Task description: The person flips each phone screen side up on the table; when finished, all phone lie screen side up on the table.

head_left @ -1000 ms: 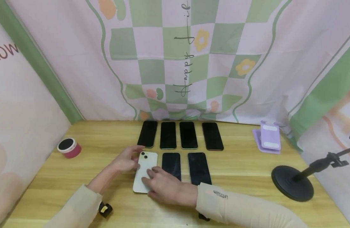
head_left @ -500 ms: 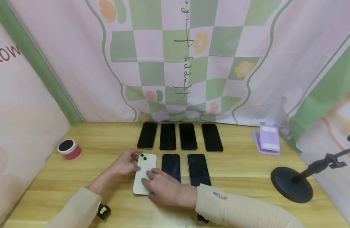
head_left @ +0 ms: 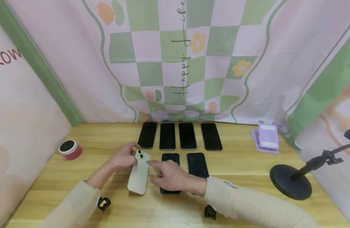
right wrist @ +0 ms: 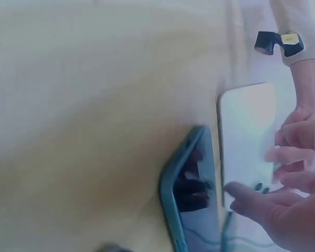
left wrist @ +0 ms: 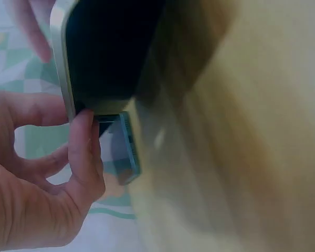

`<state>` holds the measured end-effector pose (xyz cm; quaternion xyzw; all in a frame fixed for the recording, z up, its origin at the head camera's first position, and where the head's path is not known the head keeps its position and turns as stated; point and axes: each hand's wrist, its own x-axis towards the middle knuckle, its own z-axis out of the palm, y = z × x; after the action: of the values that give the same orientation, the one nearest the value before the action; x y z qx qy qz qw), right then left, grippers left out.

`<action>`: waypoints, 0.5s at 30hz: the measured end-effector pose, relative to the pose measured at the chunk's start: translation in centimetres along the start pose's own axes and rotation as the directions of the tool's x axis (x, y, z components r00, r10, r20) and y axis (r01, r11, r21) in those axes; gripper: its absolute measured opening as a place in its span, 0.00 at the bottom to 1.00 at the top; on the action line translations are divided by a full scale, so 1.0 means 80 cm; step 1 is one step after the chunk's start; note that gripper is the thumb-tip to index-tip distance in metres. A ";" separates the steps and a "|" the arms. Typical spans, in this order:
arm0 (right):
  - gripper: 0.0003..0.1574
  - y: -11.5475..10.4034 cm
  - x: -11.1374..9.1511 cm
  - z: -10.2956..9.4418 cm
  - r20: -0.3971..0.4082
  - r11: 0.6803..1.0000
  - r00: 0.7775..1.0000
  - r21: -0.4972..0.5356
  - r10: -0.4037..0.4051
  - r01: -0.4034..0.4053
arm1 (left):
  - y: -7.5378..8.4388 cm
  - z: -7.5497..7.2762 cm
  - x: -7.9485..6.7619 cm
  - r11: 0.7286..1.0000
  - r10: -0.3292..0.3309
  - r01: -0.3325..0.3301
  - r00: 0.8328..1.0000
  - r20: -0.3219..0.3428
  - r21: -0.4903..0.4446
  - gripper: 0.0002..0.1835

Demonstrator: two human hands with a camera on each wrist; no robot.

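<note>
A white phone (head_left: 139, 177) is tilted up off the wooden table, its back with two camera lenses facing up. My left hand (head_left: 123, 157) pinches its upper left edge; in the left wrist view the thumb and fingers grip a corner of the phone, whose dark screen (left wrist: 113, 52) faces the table. My right hand (head_left: 173, 176) reaches over a dark phone (head_left: 170, 157), index finger outstretched at the white phone's right edge. Whether that fingertip touches it, I cannot tell. Another dark phone (head_left: 197, 164) lies to the right, partly behind the wrist.
Several black phones (head_left: 167, 136) lie in a row at the back, along the curtain (head_left: 175, 72). A purple phone stand (head_left: 268, 137) and a black round-based stand (head_left: 291, 182) are on the right. At left sits a pink and white round container (head_left: 71, 150).
The white phone has come up off the table, tilting and shifting slightly left in my left hand. My right hand has moved off its back to the right edge, index finger straightened.
</note>
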<state>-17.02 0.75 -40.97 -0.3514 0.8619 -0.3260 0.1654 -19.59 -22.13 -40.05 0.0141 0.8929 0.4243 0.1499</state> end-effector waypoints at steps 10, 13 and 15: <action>0.39 -0.003 -0.011 0.004 0.150 0.689 0.948 0.657 0.279 -0.307 | 0.045 0.002 0.007 0.896 0.040 -0.061 0.998 0.057 0.440 0.31; 0.38 -0.003 -0.015 0.007 0.172 0.624 0.945 0.716 0.277 -0.313 | 0.055 0.008 0.009 0.881 0.056 -0.082 0.996 0.069 0.465 0.30; 0.38 -0.002 -0.017 0.010 0.174 0.595 0.945 0.741 0.278 -0.311 | 0.058 0.013 0.010 0.880 0.073 -0.100 0.995 0.074 0.465 0.29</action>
<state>-15.53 1.28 -41.35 -0.1087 0.6878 -0.6176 0.3657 -20.57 -18.27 -37.36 0.1011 0.9629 0.2022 0.1473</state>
